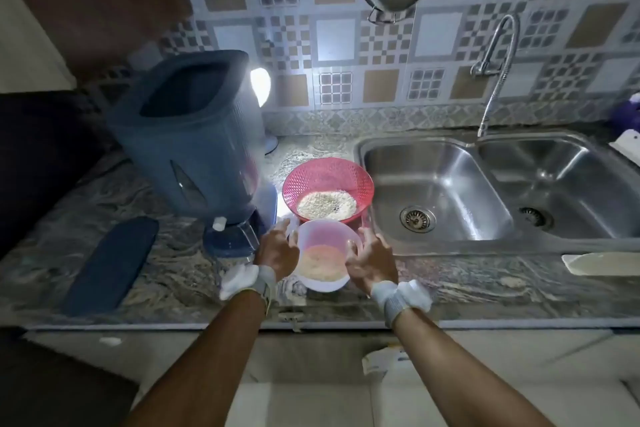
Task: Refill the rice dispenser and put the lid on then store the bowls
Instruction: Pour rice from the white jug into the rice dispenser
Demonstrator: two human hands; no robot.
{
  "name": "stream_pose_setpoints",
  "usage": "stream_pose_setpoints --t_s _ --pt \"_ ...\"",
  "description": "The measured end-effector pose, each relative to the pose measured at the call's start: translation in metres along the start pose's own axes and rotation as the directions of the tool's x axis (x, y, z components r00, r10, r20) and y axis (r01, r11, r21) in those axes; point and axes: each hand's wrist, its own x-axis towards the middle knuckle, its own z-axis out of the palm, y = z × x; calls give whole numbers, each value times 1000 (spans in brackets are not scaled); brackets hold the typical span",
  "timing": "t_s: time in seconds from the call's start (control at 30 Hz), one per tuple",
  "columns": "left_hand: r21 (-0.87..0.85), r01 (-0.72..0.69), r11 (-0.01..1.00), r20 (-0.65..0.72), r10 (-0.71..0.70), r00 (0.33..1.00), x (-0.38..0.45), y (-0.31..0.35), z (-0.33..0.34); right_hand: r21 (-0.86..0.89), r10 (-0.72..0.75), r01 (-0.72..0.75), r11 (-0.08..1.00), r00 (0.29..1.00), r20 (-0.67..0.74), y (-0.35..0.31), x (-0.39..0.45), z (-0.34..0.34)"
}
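Refilling stage: lid point(111, 262) lies off at the countertop's point(485, 284) left front, beside the open rice dispenser point(187, 135). Left hand point(277, 250) and right hand point(372, 262) clasp opposite sides of the translucent bowl point(323, 253) of rice near the front edge, pink colander bowl point(328, 189) behind. Next, judged: lift and tip into the dispenser

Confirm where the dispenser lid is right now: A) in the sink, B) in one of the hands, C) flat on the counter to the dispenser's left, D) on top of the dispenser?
C: the dark blue lid lies flat on the counter left of the rice dispenser, whose top is open.
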Motion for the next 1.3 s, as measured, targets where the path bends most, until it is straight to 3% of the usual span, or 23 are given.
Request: stream_pose_setpoints --t_s 0.17,0.43,0.67,0.93,1.3 --pt "-40 72 997 57 -70 996 7 -5 9 -3 149 -149 989 985 83 8 0 13" --pt "-83 54 995 4 -54 999 7 -7 16 72 168 -170 983 985 36 12 -2 22" --pt "-83 48 995 80 -41 996 0 -10 1 118 140 -134 984 989 -46 -1 -8 16" --pt "-8 -80 997 22 80 997 -8 -6 -46 223 105 -82 971 990 -95 -36 -13 -11" --pt "-78 -240 968 4 241 971 -32 11 -135 309 168 -89 947 957 -239 -117 -27 -63"
